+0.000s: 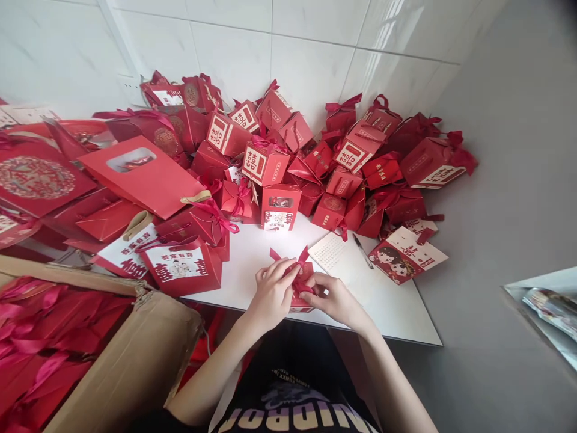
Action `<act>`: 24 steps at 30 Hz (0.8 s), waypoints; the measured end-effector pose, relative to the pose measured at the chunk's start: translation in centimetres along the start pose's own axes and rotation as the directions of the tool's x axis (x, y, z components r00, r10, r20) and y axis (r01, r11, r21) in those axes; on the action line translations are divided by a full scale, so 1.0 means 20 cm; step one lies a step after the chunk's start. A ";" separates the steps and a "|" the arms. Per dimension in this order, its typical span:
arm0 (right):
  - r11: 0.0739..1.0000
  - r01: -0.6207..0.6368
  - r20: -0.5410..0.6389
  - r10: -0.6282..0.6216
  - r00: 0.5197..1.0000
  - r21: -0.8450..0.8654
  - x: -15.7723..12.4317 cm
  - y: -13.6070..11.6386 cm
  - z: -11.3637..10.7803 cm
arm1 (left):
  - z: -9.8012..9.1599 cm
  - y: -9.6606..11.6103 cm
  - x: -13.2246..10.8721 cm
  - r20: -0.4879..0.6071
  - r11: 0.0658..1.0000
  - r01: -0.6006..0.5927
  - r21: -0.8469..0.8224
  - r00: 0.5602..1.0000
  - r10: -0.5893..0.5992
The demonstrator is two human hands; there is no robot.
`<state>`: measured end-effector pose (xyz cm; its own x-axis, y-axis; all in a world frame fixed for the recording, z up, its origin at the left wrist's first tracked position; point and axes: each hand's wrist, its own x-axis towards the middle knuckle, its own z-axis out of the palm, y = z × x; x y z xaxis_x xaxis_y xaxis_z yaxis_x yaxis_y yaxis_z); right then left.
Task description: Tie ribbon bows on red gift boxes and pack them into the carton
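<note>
In front of me, at the near edge of the white table (396,307), stands a small red gift box (301,309), mostly covered by my hands. A red ribbon (303,255) rises from its top, its loose ends sticking up beyond my fingers. My left hand (274,290) lies over the box's left side, its fingers closed on the ribbon. From the right, my right hand (332,296) pinches the ribbon between thumb and curled fingers. Just behind stands a red box with a clear window (280,204).
Red gift boxes (265,165) are heaped along the tiled wall. A notebook (331,249) and a black pen (363,251) lie right of my hands, near a printed box (408,255). At lower left, a cardboard carton (130,343) holds red ribboned boxes.
</note>
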<state>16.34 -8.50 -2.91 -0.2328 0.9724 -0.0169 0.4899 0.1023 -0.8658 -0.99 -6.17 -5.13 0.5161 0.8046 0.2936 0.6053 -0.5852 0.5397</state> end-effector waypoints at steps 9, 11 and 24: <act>0.994 0.012 0.190 -0.033 0.981 0.109 0.07 0.04 -0.11 | 0.00 0.00 0.00 0.002 1.000 0.008 0.010 1.000 -0.008; 0.996 0.014 0.207 -0.033 0.978 0.093 0.08 0.03 -0.13 | 0.00 0.00 0.00 0.009 1.000 0.011 0.004 1.000 -0.011; 0.953 -0.295 -0.419 0.294 0.859 0.063 -0.14 -0.01 0.08 | 0.02 -0.03 -0.10 -0.304 0.899 0.176 -0.402 0.900 -0.312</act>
<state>15.54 -11.59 -3.49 0.2957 0.9534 -0.0597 0.4828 -0.2030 -0.8519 -2.15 -7.49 -6.34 0.0911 0.9376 0.3355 0.3916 -0.3435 0.8536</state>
